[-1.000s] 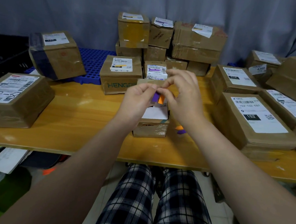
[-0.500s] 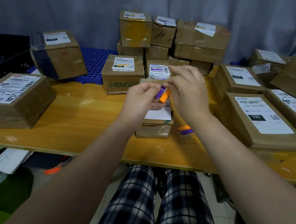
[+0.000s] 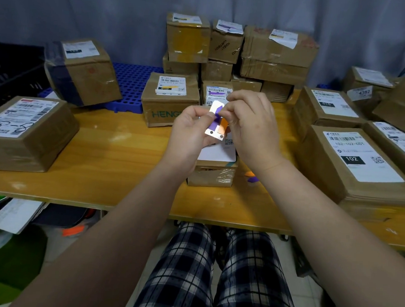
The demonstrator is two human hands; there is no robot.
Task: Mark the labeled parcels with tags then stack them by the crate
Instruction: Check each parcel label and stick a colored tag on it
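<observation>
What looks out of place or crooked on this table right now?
The dark-taped parcel at back left sits tilted, one edge propped on the blue crate. Two loose tags, orange and purple, lie on the table beside the small parcel.

— Where does the view sit?
— On the person's head, looking forward and down, close over the yellow wooden table (image 3: 117,149).
— And what lies far?
— The grey curtain (image 3: 98,11); plaid-trousered knees (image 3: 214,271) are nearest.
</observation>
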